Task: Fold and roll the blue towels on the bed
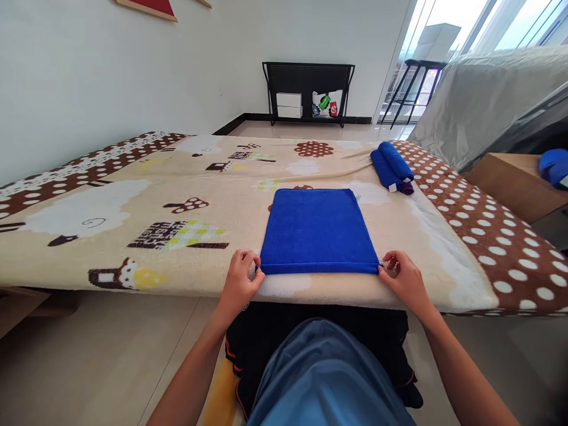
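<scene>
Both ends gripped here: left hand [239,277] and right hand [406,279], fingers [252,258] pinched together on the near corners of the blue cloth [317,228], spread out across the patterned blanket [239,198].

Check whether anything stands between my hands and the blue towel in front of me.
Nothing visible does: your left hand and right hand each pinch a near corner of the blue towel. The rolled towels lie apart from it, off beyond its far right corner.
</scene>
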Action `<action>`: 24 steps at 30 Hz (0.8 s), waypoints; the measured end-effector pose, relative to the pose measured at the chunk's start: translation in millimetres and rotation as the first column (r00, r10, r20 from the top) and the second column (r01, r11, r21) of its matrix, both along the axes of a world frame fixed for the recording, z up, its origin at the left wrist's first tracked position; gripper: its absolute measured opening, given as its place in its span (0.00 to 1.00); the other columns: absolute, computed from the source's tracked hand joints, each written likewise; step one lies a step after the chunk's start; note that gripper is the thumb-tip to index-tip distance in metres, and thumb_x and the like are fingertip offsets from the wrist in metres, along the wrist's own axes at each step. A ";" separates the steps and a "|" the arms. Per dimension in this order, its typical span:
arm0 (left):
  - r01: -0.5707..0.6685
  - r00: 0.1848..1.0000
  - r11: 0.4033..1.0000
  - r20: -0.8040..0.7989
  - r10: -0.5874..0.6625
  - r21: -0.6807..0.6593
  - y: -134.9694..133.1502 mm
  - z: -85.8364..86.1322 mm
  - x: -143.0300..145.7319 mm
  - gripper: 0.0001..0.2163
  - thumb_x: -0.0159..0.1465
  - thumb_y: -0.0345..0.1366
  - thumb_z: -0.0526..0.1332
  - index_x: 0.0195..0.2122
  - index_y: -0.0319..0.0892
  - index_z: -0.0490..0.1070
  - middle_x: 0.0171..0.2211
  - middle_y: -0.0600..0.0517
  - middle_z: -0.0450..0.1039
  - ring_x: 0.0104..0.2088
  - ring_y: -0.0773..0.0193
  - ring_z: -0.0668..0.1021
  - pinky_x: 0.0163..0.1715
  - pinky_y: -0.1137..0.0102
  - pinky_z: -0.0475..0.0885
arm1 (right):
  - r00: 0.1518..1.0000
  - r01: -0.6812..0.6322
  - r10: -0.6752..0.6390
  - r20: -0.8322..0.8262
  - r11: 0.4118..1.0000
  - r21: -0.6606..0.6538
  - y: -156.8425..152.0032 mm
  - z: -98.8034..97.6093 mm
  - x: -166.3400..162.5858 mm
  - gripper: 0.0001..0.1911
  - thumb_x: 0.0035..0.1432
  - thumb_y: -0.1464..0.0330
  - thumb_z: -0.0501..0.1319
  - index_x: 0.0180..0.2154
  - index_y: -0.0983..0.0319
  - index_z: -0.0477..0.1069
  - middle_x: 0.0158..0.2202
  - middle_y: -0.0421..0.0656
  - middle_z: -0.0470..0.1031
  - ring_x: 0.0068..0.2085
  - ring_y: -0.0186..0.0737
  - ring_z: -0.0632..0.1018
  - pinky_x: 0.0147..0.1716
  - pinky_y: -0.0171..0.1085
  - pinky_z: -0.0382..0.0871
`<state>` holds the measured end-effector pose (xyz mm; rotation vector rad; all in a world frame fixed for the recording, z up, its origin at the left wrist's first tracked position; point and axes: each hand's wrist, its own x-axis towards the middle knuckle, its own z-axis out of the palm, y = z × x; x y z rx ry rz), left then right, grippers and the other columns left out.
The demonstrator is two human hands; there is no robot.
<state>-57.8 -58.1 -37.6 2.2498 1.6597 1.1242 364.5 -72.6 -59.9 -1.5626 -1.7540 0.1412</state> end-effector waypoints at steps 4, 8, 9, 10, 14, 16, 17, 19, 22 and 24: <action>0.007 0.993 0.997 -0.119 0.002 0.073 -3.7 0.3 2.1 0.07 0.63 0.27 0.57 0.33 0.44 0.72 0.57 0.45 0.64 0.50 0.53 0.70 0.55 0.52 0.65 | 0.998 -0.061 0.060 0.017 0.997 0.044 -3.7 -1.1 -1.5 0.06 0.63 0.65 0.60 0.41 0.59 0.72 0.40 0.44 0.72 0.36 0.37 0.75 0.39 0.38 0.70; -0.014 0.982 0.998 -0.186 0.026 0.062 -7.5 3.3 4.2 0.08 0.64 0.27 0.56 0.35 0.44 0.72 0.63 0.45 0.61 0.59 0.47 0.67 0.56 0.48 0.62 | 0.996 -0.083 0.079 0.036 0.989 0.124 -8.9 -3.5 -2.2 0.07 0.65 0.66 0.59 0.41 0.57 0.76 0.45 0.46 0.72 0.45 0.41 0.75 0.45 0.41 0.71; -0.012 0.980 0.998 -0.200 0.024 0.060 -8.3 4.1 5.0 0.07 0.65 0.28 0.56 0.36 0.44 0.72 0.64 0.45 0.61 0.60 0.46 0.66 0.56 0.48 0.62 | 0.996 -0.084 0.079 0.044 0.987 0.134 -10.2 -4.2 -2.1 0.07 0.65 0.66 0.59 0.42 0.57 0.76 0.45 0.46 0.72 0.45 0.42 0.75 0.46 0.42 0.71; -0.012 0.977 0.998 -0.212 0.025 0.065 -8.9 4.8 6.2 0.07 0.66 0.29 0.56 0.37 0.45 0.72 0.65 0.45 0.61 0.61 0.46 0.66 0.56 0.48 0.62 | 0.995 -0.088 0.081 0.054 0.986 0.142 -11.6 -4.9 -2.0 0.08 0.65 0.66 0.59 0.42 0.57 0.77 0.45 0.46 0.72 0.46 0.43 0.75 0.46 0.43 0.71; -0.047 0.962 0.989 -0.261 0.082 0.137 -9.6 7.6 15.6 0.07 0.67 0.40 0.62 0.34 0.44 0.71 0.64 0.43 0.63 0.62 0.45 0.66 0.57 0.48 0.60 | 0.991 -0.100 0.081 0.108 0.978 0.183 -17.5 -6.1 -3.7 0.09 0.65 0.66 0.60 0.45 0.56 0.77 0.46 0.47 0.72 0.45 0.43 0.74 0.46 0.44 0.70; -0.075 0.949 0.983 -0.291 0.122 0.169 -9.4 8.8 21.8 0.10 0.66 0.43 0.64 0.32 0.43 0.70 0.63 0.42 0.64 0.62 0.43 0.66 0.57 0.47 0.59 | 0.990 -0.071 0.042 0.131 0.972 0.224 -19.7 -5.7 -7.1 0.08 0.65 0.65 0.62 0.44 0.56 0.77 0.44 0.46 0.73 0.43 0.42 0.74 0.45 0.45 0.70; -0.086 0.943 0.980 -0.303 0.138 0.179 -9.5 9.1 24.8 0.11 0.65 0.43 0.64 0.31 0.43 0.69 0.63 0.41 0.64 0.62 0.43 0.66 0.57 0.47 0.59 | 0.989 -0.047 0.011 0.146 0.968 0.247 -20.2 -5.3 -9.5 0.07 0.65 0.64 0.62 0.42 0.56 0.78 0.43 0.46 0.73 0.42 0.42 0.73 0.45 0.45 0.69; -0.106 0.936 0.974 -0.310 0.165 0.199 -10.5 8.9 29.8 0.10 0.66 0.42 0.64 0.31 0.43 0.69 0.62 0.41 0.65 0.60 0.43 0.67 0.56 0.47 0.60 | 0.981 0.002 -0.057 0.187 0.959 0.285 -19.8 -4.1 -15.1 0.06 0.64 0.62 0.64 0.39 0.56 0.78 0.40 0.46 0.74 0.41 0.43 0.73 0.44 0.45 0.68; -0.099 0.932 0.964 -0.316 0.177 0.247 -12.9 5.8 34.8 0.04 0.66 0.38 0.63 0.36 0.44 0.72 0.57 0.41 0.67 0.56 0.45 0.69 0.54 0.50 0.61 | 0.956 0.058 -0.142 0.255 0.949 0.309 -16.6 -2.4 -24.2 0.09 0.62 0.59 0.66 0.35 0.58 0.77 0.38 0.46 0.74 0.42 0.44 0.73 0.44 0.45 0.66; -0.022 0.926 0.961 -0.357 0.124 0.277 -13.7 2.2 37.0 0.05 0.67 0.32 0.61 0.43 0.45 0.74 0.53 0.41 0.69 0.52 0.49 0.70 0.52 0.53 0.63 | 0.942 0.085 -0.181 0.282 0.943 0.320 -14.5 -2.3 -29.6 0.11 0.61 0.57 0.66 0.35 0.59 0.75 0.39 0.47 0.74 0.42 0.46 0.73 0.44 0.45 0.65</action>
